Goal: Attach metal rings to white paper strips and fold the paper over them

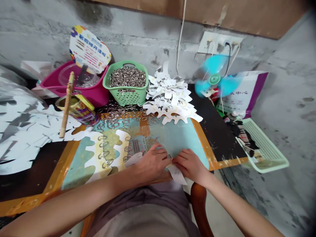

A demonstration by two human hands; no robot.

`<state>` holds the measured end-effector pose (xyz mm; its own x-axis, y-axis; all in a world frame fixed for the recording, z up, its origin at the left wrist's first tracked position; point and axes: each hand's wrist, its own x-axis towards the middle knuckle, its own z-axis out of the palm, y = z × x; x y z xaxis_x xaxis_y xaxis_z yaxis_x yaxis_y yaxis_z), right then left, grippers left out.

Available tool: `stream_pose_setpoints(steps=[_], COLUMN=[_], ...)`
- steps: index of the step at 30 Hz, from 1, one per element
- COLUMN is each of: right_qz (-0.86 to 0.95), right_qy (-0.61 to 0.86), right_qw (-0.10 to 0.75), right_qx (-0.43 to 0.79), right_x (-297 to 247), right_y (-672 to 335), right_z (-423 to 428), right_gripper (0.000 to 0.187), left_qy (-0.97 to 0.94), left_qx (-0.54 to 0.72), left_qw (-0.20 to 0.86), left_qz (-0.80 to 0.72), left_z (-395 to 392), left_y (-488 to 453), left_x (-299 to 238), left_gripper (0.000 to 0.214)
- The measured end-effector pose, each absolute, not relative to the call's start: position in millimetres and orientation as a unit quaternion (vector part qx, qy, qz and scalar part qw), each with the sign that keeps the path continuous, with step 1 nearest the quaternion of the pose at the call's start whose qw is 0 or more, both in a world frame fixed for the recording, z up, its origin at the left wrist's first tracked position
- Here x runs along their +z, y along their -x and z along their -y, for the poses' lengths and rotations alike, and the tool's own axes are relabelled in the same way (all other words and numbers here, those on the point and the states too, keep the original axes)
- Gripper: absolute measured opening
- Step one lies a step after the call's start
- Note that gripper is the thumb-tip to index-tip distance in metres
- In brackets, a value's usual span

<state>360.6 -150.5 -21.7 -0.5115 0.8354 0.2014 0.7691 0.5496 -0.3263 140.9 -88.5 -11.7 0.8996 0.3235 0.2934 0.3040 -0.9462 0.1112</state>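
Observation:
My left hand (151, 163) and my right hand (190, 164) meet at the near edge of the table, fingers pinched together on a white paper cutout (178, 175) that hangs over the edge. A small metal ring (170, 156) shows between the fingertips. Several loose metal rings (106, 154) lie in rows on the colourful mat (172, 135) just left of my left hand. Behind them stands a green basket (125, 93) full of rings, and a heap of white cutouts (170, 98) lies to its right.
A pink tub (93, 92) with a printed hand fan (89, 49) stands at the back left, a tin with a wooden stick (66, 105) beside it. A turquoise fan (214, 80) spins at the back right. A pale green tray (268, 151) sits right of the table. White paper scraps (22, 131) cover the left.

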Motion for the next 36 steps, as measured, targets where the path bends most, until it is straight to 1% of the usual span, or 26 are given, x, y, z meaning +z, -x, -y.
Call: stream_pose_setpoints(steps=[3, 6, 10, 12, 14, 16, 17, 19, 21, 22, 24, 26, 28, 32, 35, 36], right_qz=[0.875, 0.889, 0.901, 0.899, 0.892, 0.878, 0.862, 0.794, 0.703, 0.672, 0.663, 0.682, 0.679, 0.625, 0.614, 0.617], right_qy=[0.455, 0.432, 0.409, 0.409, 0.417, 0.429, 0.442, 0.504, 0.585, 0.619, 0.650, 0.651, 0.649, 0.630, 0.605, 0.597], right_qw=[0.155, 0.145, 0.131, 0.130, 0.138, 0.157, 0.179, 0.254, 0.325, 0.338, 0.310, 0.261, 0.244, 0.307, 0.356, 0.368], right_qx=[0.055, 0.048, 0.062, 0.080, 0.102, 0.142, 0.172, 0.228, 0.239, 0.227, 0.204, 0.207, 0.242, 0.342, 0.360, 0.357], right_x=[-26, -29, -23, -17, -11, -9, -9, -11, -14, -15, -17, -16, -14, -1, 17, 22], right_y=[-358, -360, -364, -366, -368, -369, -369, -366, -359, -355, -345, -337, -332, -328, -326, -326], right_z=[151, 152, 158, 163, 166, 168, 169, 168, 167, 166, 165, 164, 164, 165, 164, 164], right_gripper=[0.021, 0.019, 0.017, 0.018, 0.022, 0.023, 0.021, 0.019, 0.017, 0.016, 0.016, 0.013, 0.012, 0.014, 0.015, 0.015], left_qy=[-0.974, -0.980, -0.979, -0.980, -0.983, -0.984, -0.984, -0.982, -0.981, -0.979, -0.974, -0.969, -0.965, -0.929, -0.897, -0.889], left_qx=[0.155, 0.151, 0.163, 0.151, 0.138, 0.134, 0.134, 0.136, 0.138, 0.138, 0.145, 0.154, 0.173, 0.237, 0.277, 0.291], left_qw=[0.026, -0.006, -0.095, -0.101, -0.085, -0.071, -0.067, -0.063, -0.060, -0.059, -0.056, -0.038, 0.013, 0.157, 0.217, 0.224], left_qz=[-0.162, -0.129, -0.082, -0.082, -0.085, -0.093, -0.099, -0.112, -0.125, -0.137, -0.167, -0.191, -0.198, -0.237, -0.268, -0.272], left_z=[90, 93, 101, 105, 108, 110, 111, 112, 114, 115, 116, 116, 115, 114, 117, 118], left_y=[-140, -137, -131, -127, -124, -122, -121, -122, -122, -123, -123, -121, -117, -107, -103, -101], left_x=[-12, -14, -16, -17, -18, -18, -19, -20, -21, -22, -22, -21, -17, -3, 13, 19], left_gripper=[0.016, 0.015, 0.018, 0.022, 0.024, 0.024, 0.025, 0.025, 0.027, 0.028, 0.028, 0.029, 0.031, 0.035, 0.037, 0.041])
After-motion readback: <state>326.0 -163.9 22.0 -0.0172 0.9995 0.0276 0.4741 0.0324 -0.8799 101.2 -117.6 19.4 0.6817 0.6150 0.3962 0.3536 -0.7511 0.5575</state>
